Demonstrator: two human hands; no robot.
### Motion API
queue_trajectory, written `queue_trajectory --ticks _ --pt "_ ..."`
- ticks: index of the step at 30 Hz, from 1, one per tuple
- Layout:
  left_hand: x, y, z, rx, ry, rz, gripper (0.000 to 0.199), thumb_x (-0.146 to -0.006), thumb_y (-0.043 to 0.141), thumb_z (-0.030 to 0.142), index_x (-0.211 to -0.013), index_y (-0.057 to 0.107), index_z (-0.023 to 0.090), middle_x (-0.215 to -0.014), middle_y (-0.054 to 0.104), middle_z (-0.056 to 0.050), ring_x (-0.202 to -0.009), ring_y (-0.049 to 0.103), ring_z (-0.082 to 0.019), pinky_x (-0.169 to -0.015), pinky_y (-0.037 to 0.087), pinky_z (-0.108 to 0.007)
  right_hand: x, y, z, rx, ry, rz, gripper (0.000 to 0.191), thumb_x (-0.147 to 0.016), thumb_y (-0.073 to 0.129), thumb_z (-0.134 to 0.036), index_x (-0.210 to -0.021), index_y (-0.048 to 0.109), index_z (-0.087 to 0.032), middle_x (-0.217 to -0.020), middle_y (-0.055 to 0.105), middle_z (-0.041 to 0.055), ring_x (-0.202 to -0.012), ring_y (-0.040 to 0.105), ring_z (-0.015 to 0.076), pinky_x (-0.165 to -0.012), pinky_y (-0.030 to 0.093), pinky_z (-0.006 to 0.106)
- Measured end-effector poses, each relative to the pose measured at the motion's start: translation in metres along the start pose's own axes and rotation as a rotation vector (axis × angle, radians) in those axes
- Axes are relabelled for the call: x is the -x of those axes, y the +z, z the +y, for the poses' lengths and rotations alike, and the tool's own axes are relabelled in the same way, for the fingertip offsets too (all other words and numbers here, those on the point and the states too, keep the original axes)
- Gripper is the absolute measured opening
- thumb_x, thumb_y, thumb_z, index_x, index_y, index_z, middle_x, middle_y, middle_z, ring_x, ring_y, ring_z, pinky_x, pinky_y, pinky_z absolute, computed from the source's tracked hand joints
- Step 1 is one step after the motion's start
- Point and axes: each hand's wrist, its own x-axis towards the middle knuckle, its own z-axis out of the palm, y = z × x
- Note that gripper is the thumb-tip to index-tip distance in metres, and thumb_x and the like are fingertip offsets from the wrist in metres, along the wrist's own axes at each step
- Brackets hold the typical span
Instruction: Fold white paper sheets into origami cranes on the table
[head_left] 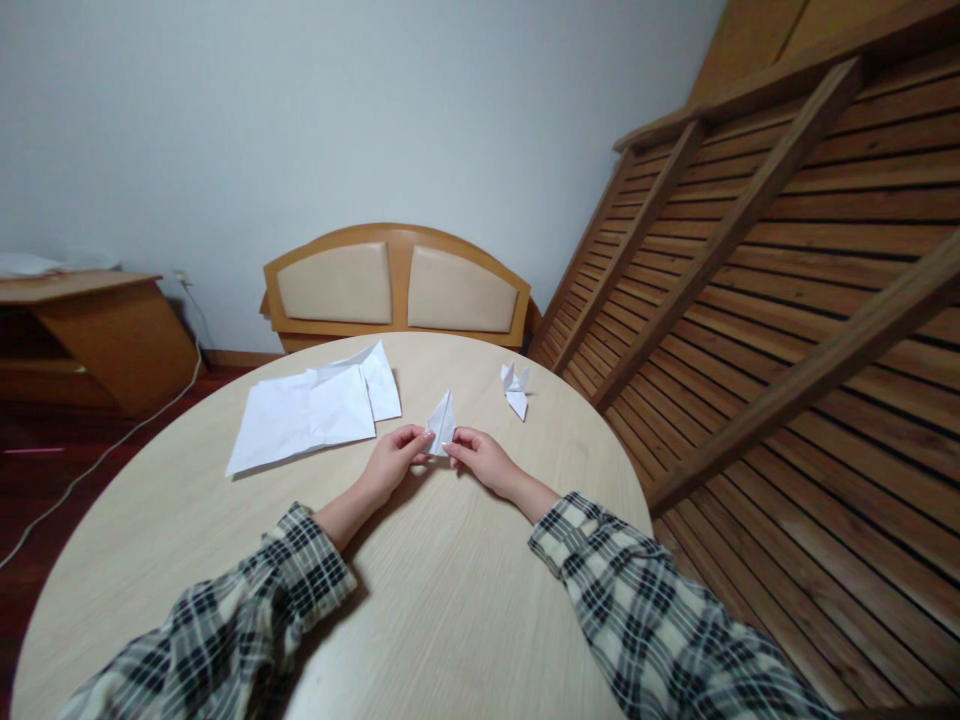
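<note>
A small folded white paper (441,420), pointed at the top, is held upright over the round table. My left hand (395,458) pinches its lower left side between thumb and fingers. On its lower right edge, my right hand (480,458) is closed in a similar pinch. To the right and farther back lies a folded paper figure (516,390) with pointed tips. Several white paper sheets (300,415) lie overlapping on the left of the table, with visible creases.
The round wooden table (450,620) spans the foreground. Behind it stands a padded headboard (401,285) near the wall. A slatted wooden frame (750,300) leans along the right. At the far left are a desk (112,330) and a white cable (135,430).
</note>
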Motion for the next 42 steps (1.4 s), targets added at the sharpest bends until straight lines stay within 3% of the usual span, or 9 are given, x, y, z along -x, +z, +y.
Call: queue_trajectory --ticks 7,17,26,34,42 --pt "0.0006 0.0009 -0.0009 0.017 -0.009 -0.061 0.035 -0.074 0.068 0.049 -0.074 0.055 0.017 -0.072 0.054 0.003 -0.068 0.054 -0.012 -0.068 0.050 -0.026 -0.0004 -0.0007 0.0017 0.013 -0.001 0.004 0.025 -0.080 0.061 -0.041 -0.080 0.057 -0.016 -0.065 0.053 -0.0019 -0.060 0.048 0.0111 -0.054 0.038 0.023" --pt "0.0007 0.0019 -0.0028 -0.148 0.071 -0.045 0.033 -0.078 0.062 0.049 -0.076 0.055 0.018 -0.071 0.051 0.004 -0.066 0.051 -0.013 -0.062 0.049 -0.026 -0.0002 -0.0004 -0.0014 0.001 0.018 0.003 0.025 -0.080 0.061 -0.040 -0.079 0.056 -0.016 -0.064 0.054 -0.0016 -0.059 0.050 0.0112 -0.053 0.040 0.023" --pt "-0.0017 -0.0002 -0.0084 -0.192 0.106 -0.042 0.028 -0.082 0.059 0.044 -0.078 0.056 0.017 -0.071 0.054 0.002 -0.066 0.054 -0.014 -0.067 0.048 -0.028 -0.0002 0.0000 -0.0007 -0.005 0.023 0.012 0.026 -0.079 0.061 -0.041 -0.078 0.056 -0.016 -0.063 0.054 -0.0018 -0.058 0.050 0.0111 -0.053 0.040 0.024" --pt "0.0001 0.0023 -0.0043 -0.271 0.128 0.010 0.026 -0.082 0.059 0.043 -0.076 0.058 0.017 -0.069 0.057 0.002 -0.062 0.056 -0.014 -0.059 0.045 -0.026 -0.0002 -0.0001 -0.0006 0.018 0.008 0.011 0.024 -0.080 0.060 -0.040 -0.079 0.056 -0.016 -0.064 0.055 -0.0014 -0.058 0.050 0.0112 -0.053 0.040 0.024" --pt "-0.0014 0.0001 -0.0066 -0.221 0.162 0.056 0.027 -0.080 0.063 0.038 -0.095 0.050 0.019 -0.078 0.065 -0.001 -0.068 0.064 -0.016 -0.062 0.050 -0.028 0.0010 0.0023 -0.0032 0.079 -0.047 0.060 0.021 -0.082 0.059 -0.037 -0.079 0.056 -0.016 -0.067 0.054 -0.0011 -0.061 0.050 0.0119 -0.056 0.040 0.025"
